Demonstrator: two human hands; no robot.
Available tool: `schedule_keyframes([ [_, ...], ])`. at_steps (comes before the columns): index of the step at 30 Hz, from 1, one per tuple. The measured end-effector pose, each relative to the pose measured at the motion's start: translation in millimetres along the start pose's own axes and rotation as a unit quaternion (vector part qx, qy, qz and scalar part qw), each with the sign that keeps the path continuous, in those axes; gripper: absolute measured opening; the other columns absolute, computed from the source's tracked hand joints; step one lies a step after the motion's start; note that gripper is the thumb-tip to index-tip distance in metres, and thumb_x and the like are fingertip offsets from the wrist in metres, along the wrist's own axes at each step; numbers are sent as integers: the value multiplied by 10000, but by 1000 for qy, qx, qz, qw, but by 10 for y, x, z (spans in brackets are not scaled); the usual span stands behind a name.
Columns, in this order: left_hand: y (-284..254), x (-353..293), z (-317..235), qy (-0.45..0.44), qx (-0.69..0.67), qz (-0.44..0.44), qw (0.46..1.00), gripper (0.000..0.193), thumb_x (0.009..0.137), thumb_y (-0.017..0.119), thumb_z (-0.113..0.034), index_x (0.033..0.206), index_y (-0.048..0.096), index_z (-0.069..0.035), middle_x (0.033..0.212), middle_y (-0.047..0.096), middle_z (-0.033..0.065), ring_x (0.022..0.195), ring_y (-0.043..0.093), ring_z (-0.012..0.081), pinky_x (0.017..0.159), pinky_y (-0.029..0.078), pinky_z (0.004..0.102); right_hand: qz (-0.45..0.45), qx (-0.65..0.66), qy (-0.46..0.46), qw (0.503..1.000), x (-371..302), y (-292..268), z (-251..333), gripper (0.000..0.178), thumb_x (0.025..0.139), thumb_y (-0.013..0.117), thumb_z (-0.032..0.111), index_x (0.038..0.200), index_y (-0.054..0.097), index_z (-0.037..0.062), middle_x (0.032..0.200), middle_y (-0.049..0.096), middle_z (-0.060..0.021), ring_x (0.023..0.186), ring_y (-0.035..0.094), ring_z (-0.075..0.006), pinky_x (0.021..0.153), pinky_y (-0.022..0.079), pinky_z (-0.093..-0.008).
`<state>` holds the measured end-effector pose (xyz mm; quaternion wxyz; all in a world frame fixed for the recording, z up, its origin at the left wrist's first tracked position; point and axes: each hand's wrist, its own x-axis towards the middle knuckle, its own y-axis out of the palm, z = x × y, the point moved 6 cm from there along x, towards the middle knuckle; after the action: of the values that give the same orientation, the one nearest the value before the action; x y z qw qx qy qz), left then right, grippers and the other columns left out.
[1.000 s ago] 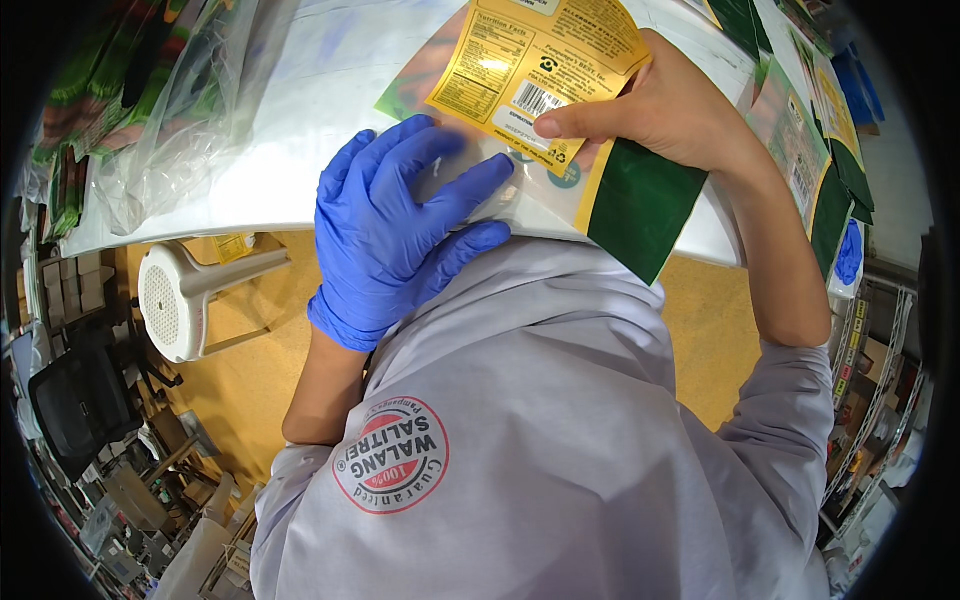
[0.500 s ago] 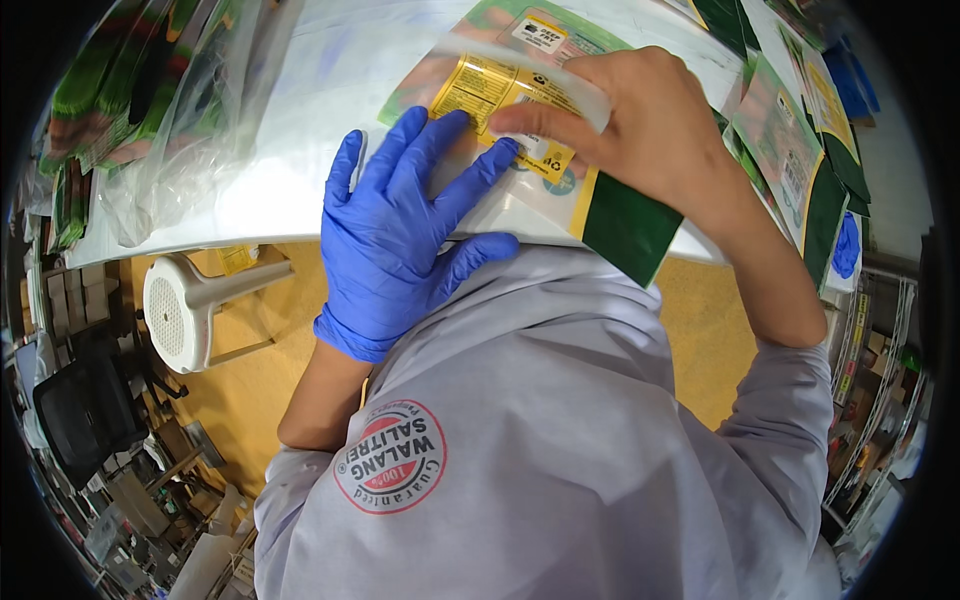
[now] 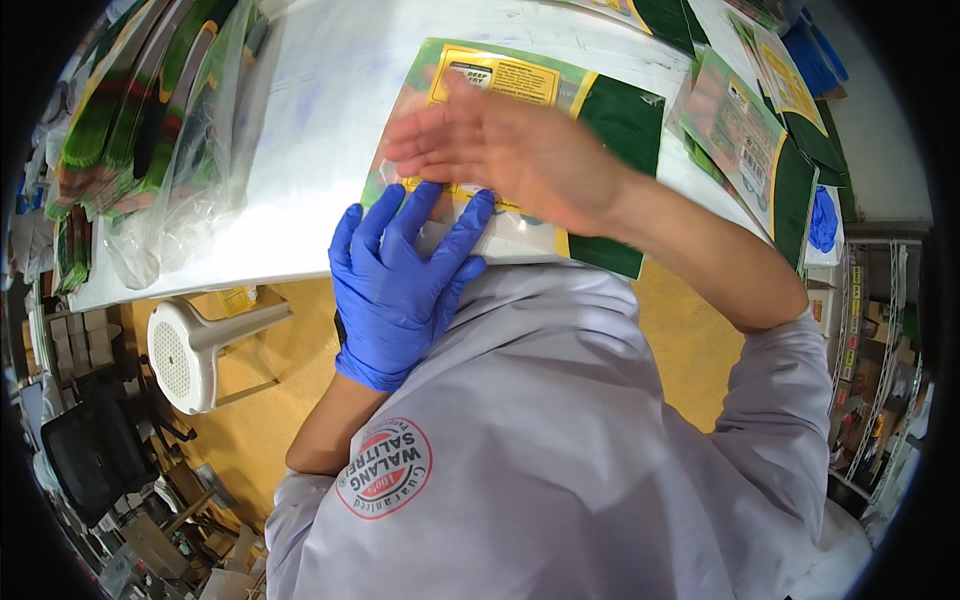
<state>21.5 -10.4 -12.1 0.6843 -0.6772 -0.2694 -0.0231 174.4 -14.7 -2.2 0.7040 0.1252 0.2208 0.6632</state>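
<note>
A flat printed plastic pouch (image 3: 618, 150) with a dark green end lies near the table's front edge. On its lighter part is a yellow label (image 3: 530, 80), partly covered by my right hand (image 3: 515, 155). That bare hand is stretched flat across the pouch, slightly blurred, with its fingers extended to the left. My left hand (image 3: 400, 280), in a blue glove, rests its spread fingertips on the pouch's near left edge. Neither hand grips anything. The label's lower part is mostly hidden under the right hand.
Similar pouches (image 3: 735, 140) lie at the right of the white table (image 3: 310, 110). More pouches in clear plastic (image 3: 130, 110) are stacked at the left. A blue glove (image 3: 823, 220) lies at the right edge. A white stool (image 3: 178, 355) stands below left.
My right hand has let go of the curled clear-edged yellow label and flattened over it. The label now lies against the pouch, which sits straighter. My left hand has shifted slightly down the picture.
</note>
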Motion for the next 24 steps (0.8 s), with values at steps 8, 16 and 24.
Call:
schedule_keyframes([
  [8,-20,8,0,-8,-17,-11,1000,498,894,711,-352,1387,666,-306,1401,564,78,1235,509,305,1097,325,463,-277,-506,-178,798,366,-1146,582,379,1031,579,322,1185,642,-18,1192,678,-147,1147,632,-271,1019,490,-354],
  [16,-4,20,-12,-21,-35,-9,999,516,919,692,-330,1424,636,-239,1490,504,110,1336,447,329,1127,297,476,-140,-694,43,705,59,-1036,801,591,778,864,464,1048,683,-29,926,665,-111,859,640,-232,762,504,-359],
  [24,-156,101,-175,19,-73,-113,991,644,859,740,-408,1415,616,-108,1528,431,201,1394,365,425,1153,307,508,-191,-835,8,516,650,-1623,2161,502,753,873,486,892,768,16,758,732,-132,694,690,-262,604,525,-386],
])
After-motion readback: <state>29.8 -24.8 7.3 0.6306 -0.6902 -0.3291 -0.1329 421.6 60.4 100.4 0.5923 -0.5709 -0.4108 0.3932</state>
